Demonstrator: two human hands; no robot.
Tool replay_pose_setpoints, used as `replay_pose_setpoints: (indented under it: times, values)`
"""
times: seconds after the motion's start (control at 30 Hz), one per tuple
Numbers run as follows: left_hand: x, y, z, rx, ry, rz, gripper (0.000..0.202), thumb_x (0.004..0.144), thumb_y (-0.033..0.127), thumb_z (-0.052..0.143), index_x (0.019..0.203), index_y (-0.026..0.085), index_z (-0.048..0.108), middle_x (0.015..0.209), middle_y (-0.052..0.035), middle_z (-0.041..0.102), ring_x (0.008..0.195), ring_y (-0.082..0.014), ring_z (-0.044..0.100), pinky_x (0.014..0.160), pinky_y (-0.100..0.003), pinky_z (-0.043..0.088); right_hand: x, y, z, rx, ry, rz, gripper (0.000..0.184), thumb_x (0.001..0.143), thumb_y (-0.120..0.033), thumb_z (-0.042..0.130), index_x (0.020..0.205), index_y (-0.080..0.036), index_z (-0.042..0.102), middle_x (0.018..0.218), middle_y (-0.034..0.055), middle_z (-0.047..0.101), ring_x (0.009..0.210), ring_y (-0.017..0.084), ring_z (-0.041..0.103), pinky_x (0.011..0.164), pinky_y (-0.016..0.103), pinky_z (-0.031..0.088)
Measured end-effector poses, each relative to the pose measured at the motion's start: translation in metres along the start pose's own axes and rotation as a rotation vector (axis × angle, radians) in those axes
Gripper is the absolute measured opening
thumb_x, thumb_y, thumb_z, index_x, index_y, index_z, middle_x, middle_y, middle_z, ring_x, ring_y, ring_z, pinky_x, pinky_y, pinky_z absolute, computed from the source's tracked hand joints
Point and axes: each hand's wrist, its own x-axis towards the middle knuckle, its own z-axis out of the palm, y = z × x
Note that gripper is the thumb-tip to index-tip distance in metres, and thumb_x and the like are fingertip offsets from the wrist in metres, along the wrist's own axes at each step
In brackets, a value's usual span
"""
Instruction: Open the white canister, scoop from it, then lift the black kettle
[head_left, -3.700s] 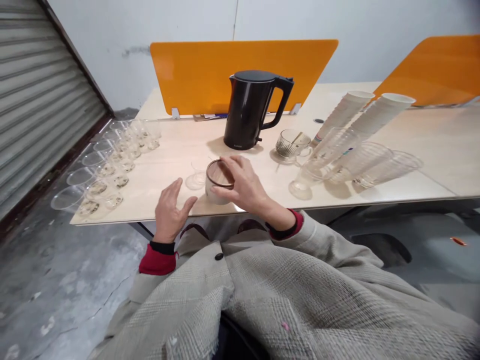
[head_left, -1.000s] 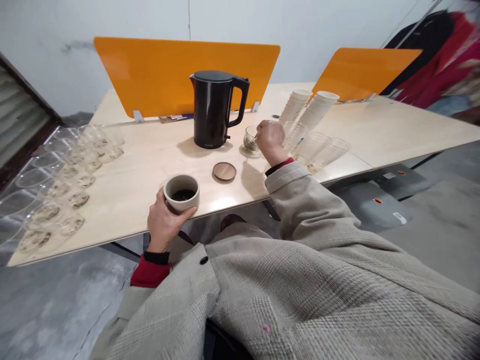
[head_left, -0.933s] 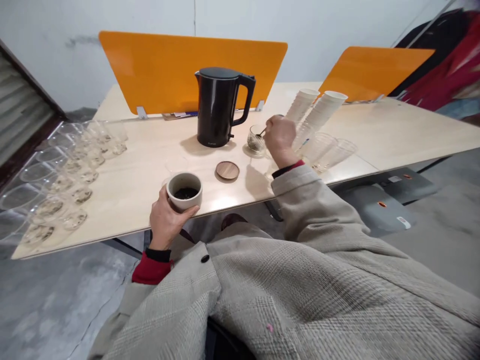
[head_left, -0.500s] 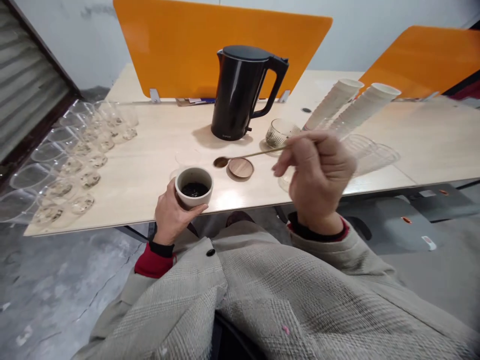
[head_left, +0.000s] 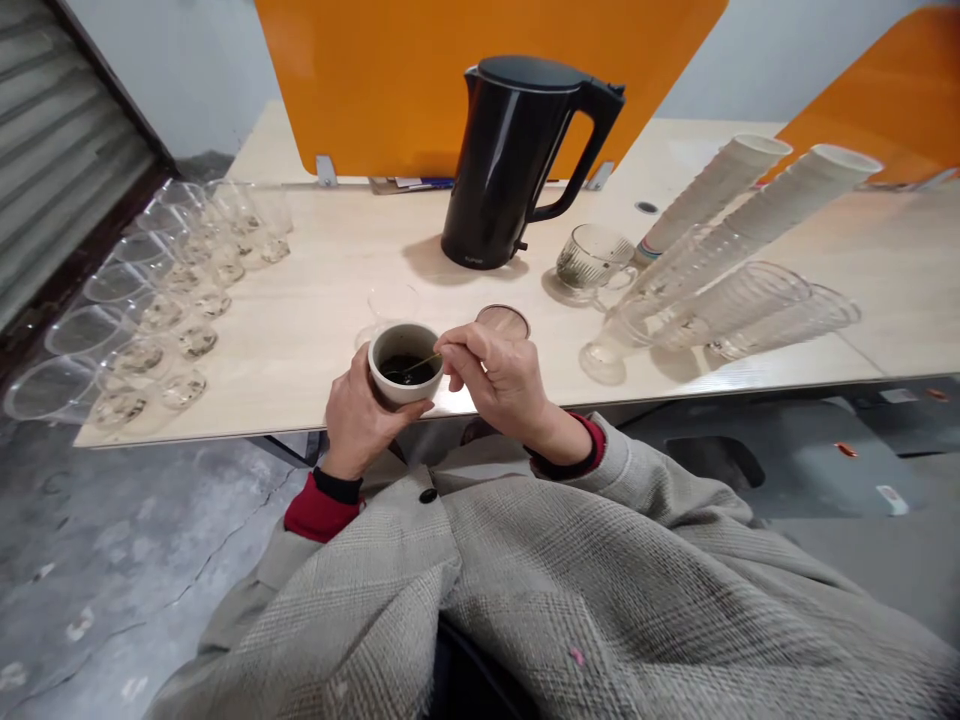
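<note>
My left hand (head_left: pixel 356 415) is wrapped round a small cream jar (head_left: pixel 405 363) with dark loose tea inside, held at the table's front edge. My right hand (head_left: pixel 495 375) pinches a thin gold spoon (head_left: pixel 418 366) whose bowl dips into the jar. The jar's round wooden lid (head_left: pixel 503 320) lies on the table just behind my right hand. An empty clear plastic cup (head_left: pixel 390 305) stands just behind the jar.
A black electric kettle (head_left: pixel 521 160) stands mid-table before an orange divider (head_left: pixel 420 70). A glass mug (head_left: pixel 592 262) sits right of it. Stacks of paper cups (head_left: pixel 757 215) and clear cups (head_left: pixel 720 315) lie on their sides at right. Several clear cups (head_left: pixel 142 300) with tea line the left edge.
My right hand took the lid off the jar and laid it on the table, fetched the spoon from the glass mug, and brought it into the jar, which my left hand now holds.
</note>
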Motion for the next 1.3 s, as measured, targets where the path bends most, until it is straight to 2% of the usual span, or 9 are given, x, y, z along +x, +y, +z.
replay_pose_setpoints:
  times: [0.1, 0.23, 0.4, 0.57, 0.77, 0.93, 1.03, 1.13, 1.3]
  values:
    - [0.0, 0.0, 0.0, -0.004, 0.0, -0.003, 0.109, 0.065, 0.064, 0.093, 0.154, 0.02, 0.048, 0.143, -0.0178, 0.073, 0.126, -0.0428, 0.074, 0.102, -0.055, 0.06, 0.001, -0.004, -0.001, 0.03, 0.012, 0.017, 0.026, 0.11, -0.038, 0.055, 0.089, -0.027, 0.066, 0.067, -0.0047, 0.067, 0.052, 0.011, 0.061, 0.058, 0.028, 0.051]
    - [-0.001, -0.001, 0.0, 0.002, 0.007, -0.005, 0.108, 0.066, 0.065, 0.093, 0.155, 0.022, 0.048, 0.144, -0.0161, 0.073, 0.127, -0.0425, 0.073, 0.103, -0.053, 0.06, 0.002, -0.005, -0.007, 0.075, 0.086, 0.123, 0.032, 0.11, -0.047, 0.059, 0.086, -0.027, 0.067, 0.062, -0.0051, 0.066, 0.052, 0.011, 0.063, 0.056, 0.028, 0.051]
    - [-0.001, -0.002, 0.001, -0.018, 0.018, 0.007, 0.109, 0.065, 0.066, 0.094, 0.155, 0.022, 0.049, 0.145, -0.0158, 0.073, 0.128, -0.0421, 0.073, 0.105, -0.055, 0.06, 0.008, 0.004, -0.014, 0.282, 0.206, 0.277, 0.039, 0.103, -0.061, 0.067, 0.087, -0.025, 0.066, 0.066, -0.0061, 0.065, 0.049, 0.01, 0.062, 0.052, 0.025, 0.053]
    - [0.0, -0.003, 0.002, -0.02, 0.02, 0.003, 0.111, 0.064, 0.066, 0.095, 0.154, 0.021, 0.049, 0.145, -0.0165, 0.072, 0.127, -0.0427, 0.072, 0.105, -0.057, 0.059, 0.012, 0.01, -0.018, 0.371, 0.276, 0.302, 0.04, 0.099, -0.063, 0.073, 0.088, -0.025, 0.067, 0.066, -0.0067, 0.063, 0.05, 0.009, 0.061, 0.055, 0.025, 0.057]
    - [0.0, -0.004, 0.002, -0.007, 0.028, 0.012, 0.111, 0.064, 0.067, 0.095, 0.154, 0.023, 0.048, 0.144, -0.0156, 0.073, 0.126, -0.042, 0.073, 0.104, -0.055, 0.06, 0.011, 0.011, -0.014, 0.309, 0.261, 0.299, 0.043, 0.1, -0.066, 0.069, 0.088, -0.025, 0.066, 0.066, -0.0061, 0.064, 0.049, 0.01, 0.062, 0.052, 0.024, 0.054]
    - [0.0, -0.002, 0.002, 0.009, 0.016, 0.002, 0.11, 0.064, 0.066, 0.094, 0.154, 0.023, 0.048, 0.141, -0.0154, 0.074, 0.125, -0.0422, 0.074, 0.102, -0.053, 0.061, 0.008, 0.004, 0.0, 0.153, 0.121, 0.206, 0.043, 0.105, -0.061, 0.063, 0.081, -0.025, 0.065, 0.061, -0.0056, 0.065, 0.048, 0.009, 0.062, 0.051, 0.023, 0.049]
    - [-0.001, -0.001, 0.001, 0.009, 0.007, -0.008, 0.11, 0.066, 0.065, 0.094, 0.155, 0.022, 0.047, 0.144, -0.016, 0.073, 0.127, -0.0427, 0.073, 0.103, -0.054, 0.06, 0.007, 0.0, 0.001, 0.183, 0.072, 0.209, 0.042, 0.106, -0.058, 0.062, 0.081, -0.024, 0.066, 0.061, -0.0055, 0.066, 0.046, 0.009, 0.061, 0.048, 0.023, 0.047]
    - [-0.002, -0.001, 0.0, -0.001, 0.015, -0.001, 0.109, 0.066, 0.065, 0.094, 0.156, 0.022, 0.048, 0.146, -0.0163, 0.072, 0.128, -0.0427, 0.073, 0.105, -0.055, 0.06, 0.008, 0.001, -0.007, 0.282, 0.109, 0.291, 0.039, 0.103, -0.056, 0.068, 0.082, -0.023, 0.067, 0.063, -0.0059, 0.065, 0.046, 0.009, 0.061, 0.046, 0.022, 0.048]
    - [-0.001, -0.003, 0.001, -0.009, 0.025, 0.009, 0.11, 0.065, 0.066, 0.095, 0.155, 0.023, 0.048, 0.146, -0.0167, 0.072, 0.126, -0.0419, 0.073, 0.104, -0.056, 0.06, 0.014, 0.012, -0.018, 0.422, 0.218, 0.384, 0.037, 0.098, -0.058, 0.075, 0.086, -0.023, 0.067, 0.066, -0.0064, 0.064, 0.047, 0.008, 0.059, 0.051, 0.023, 0.057]
